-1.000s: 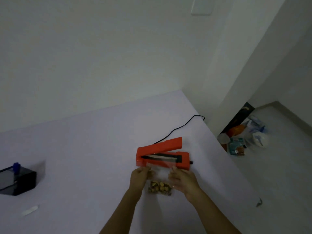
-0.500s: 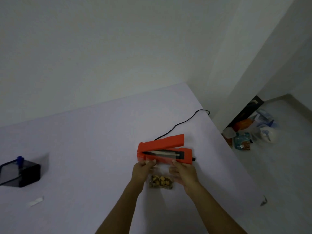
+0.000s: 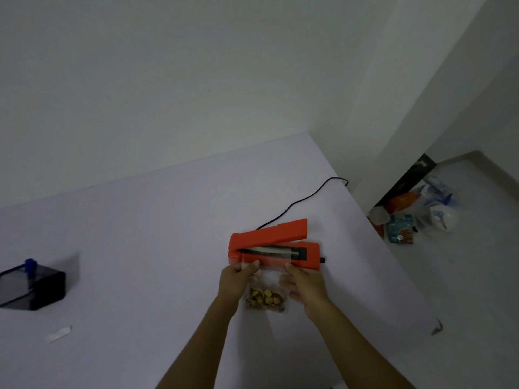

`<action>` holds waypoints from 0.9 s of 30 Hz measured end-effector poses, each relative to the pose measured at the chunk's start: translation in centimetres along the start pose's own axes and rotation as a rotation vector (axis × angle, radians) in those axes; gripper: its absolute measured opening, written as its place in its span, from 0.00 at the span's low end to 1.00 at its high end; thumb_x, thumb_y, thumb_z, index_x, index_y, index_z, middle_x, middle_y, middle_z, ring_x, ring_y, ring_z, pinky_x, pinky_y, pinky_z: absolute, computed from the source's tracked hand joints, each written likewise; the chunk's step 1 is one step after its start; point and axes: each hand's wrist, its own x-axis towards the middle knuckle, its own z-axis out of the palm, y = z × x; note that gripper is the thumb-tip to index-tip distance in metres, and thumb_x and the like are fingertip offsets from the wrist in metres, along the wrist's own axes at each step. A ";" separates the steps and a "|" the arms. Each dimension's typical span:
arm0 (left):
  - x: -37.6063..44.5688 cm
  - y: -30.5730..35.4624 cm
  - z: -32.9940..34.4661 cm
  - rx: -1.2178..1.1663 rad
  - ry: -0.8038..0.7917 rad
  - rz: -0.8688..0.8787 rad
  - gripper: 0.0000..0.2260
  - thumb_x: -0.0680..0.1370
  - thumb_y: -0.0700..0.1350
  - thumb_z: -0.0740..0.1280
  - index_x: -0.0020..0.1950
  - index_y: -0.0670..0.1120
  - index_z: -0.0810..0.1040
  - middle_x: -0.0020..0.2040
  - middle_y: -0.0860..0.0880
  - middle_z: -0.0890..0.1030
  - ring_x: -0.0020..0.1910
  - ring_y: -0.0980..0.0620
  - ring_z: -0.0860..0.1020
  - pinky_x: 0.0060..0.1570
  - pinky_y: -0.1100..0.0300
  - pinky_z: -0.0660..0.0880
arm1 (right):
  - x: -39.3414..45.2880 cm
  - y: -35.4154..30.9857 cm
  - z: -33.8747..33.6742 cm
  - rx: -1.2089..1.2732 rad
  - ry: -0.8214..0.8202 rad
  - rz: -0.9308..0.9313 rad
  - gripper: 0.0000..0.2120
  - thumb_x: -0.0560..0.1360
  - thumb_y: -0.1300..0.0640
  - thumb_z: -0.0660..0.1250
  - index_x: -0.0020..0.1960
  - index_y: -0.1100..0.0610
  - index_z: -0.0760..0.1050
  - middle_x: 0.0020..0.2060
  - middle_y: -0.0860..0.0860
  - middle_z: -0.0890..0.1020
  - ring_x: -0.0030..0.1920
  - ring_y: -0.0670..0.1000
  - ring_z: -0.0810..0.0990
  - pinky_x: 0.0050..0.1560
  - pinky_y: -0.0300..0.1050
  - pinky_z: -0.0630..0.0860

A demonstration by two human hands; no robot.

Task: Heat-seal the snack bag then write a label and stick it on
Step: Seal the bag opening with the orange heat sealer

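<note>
Holding the clear snack bag [image 3: 265, 293] on the worktop [image 3: 140, 248], mouth edge at the open orange sealer [image 3: 273, 248], we pinch its top corners with left hand [image 3: 234, 282] and right hand [image 3: 304, 284], and a slack or crooked edge could wrinkle, leaving a leaky seal.

Clear snack bag [image 3: 266, 299], brown-yellow pieces bunched low, top edge at orange heat sealer [image 3: 273, 247]; sealer lid raised, on tabletop. White label strip [image 3: 59, 334] lies far left.
</note>
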 end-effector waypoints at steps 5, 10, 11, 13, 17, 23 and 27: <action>0.2 0.1 -0.1 0.009 0.002 0.007 0.10 0.74 0.46 0.71 0.43 0.38 0.82 0.38 0.45 0.83 0.39 0.48 0.81 0.36 0.63 0.74 | -0.1 0.0 0.2 -0.007 0.002 -0.010 0.08 0.76 0.53 0.68 0.46 0.58 0.80 0.42 0.56 0.86 0.45 0.54 0.85 0.49 0.50 0.79; 0.5 0.1 0.0 0.027 0.003 0.015 0.12 0.74 0.46 0.71 0.45 0.36 0.81 0.39 0.44 0.83 0.40 0.47 0.81 0.38 0.60 0.75 | 0.1 0.1 0.1 -0.018 0.009 -0.023 0.08 0.76 0.53 0.68 0.47 0.57 0.80 0.43 0.54 0.86 0.44 0.53 0.85 0.54 0.53 0.77; 0.5 0.1 0.0 0.030 0.001 0.016 0.13 0.74 0.46 0.71 0.46 0.35 0.81 0.39 0.44 0.83 0.40 0.47 0.81 0.38 0.61 0.75 | 0.1 0.1 0.0 -0.015 0.012 -0.023 0.08 0.76 0.53 0.68 0.47 0.57 0.80 0.43 0.54 0.86 0.44 0.53 0.85 0.53 0.53 0.77; 0.5 0.2 0.0 0.030 0.003 0.016 0.13 0.74 0.46 0.71 0.47 0.35 0.81 0.39 0.44 0.83 0.40 0.47 0.81 0.37 0.61 0.75 | 0.0 0.0 0.1 -0.005 0.015 -0.022 0.08 0.76 0.53 0.68 0.48 0.57 0.80 0.43 0.54 0.86 0.44 0.52 0.85 0.52 0.51 0.77; 0.6 0.3 0.2 0.035 0.007 0.022 0.11 0.74 0.46 0.71 0.43 0.38 0.81 0.39 0.45 0.82 0.39 0.49 0.80 0.37 0.62 0.75 | 0.0 -0.2 0.4 0.002 0.032 -0.021 0.09 0.76 0.53 0.68 0.49 0.58 0.80 0.43 0.54 0.86 0.42 0.51 0.85 0.49 0.48 0.76; 0.4 0.2 0.3 0.019 0.008 0.032 0.08 0.74 0.47 0.71 0.39 0.43 0.80 0.39 0.46 0.82 0.41 0.48 0.80 0.39 0.61 0.75 | 0.0 -0.2 0.3 -0.011 0.042 -0.026 0.09 0.76 0.53 0.68 0.50 0.58 0.80 0.43 0.54 0.86 0.42 0.51 0.85 0.46 0.47 0.76; 0.1 0.3 0.3 0.009 0.020 0.033 0.08 0.75 0.46 0.70 0.37 0.44 0.79 0.37 0.47 0.81 0.40 0.50 0.79 0.38 0.61 0.74 | -0.2 -0.9 -0.4 -0.211 0.082 -0.086 0.12 0.76 0.49 0.66 0.44 0.57 0.80 0.39 0.56 0.85 0.40 0.53 0.85 0.36 0.42 0.77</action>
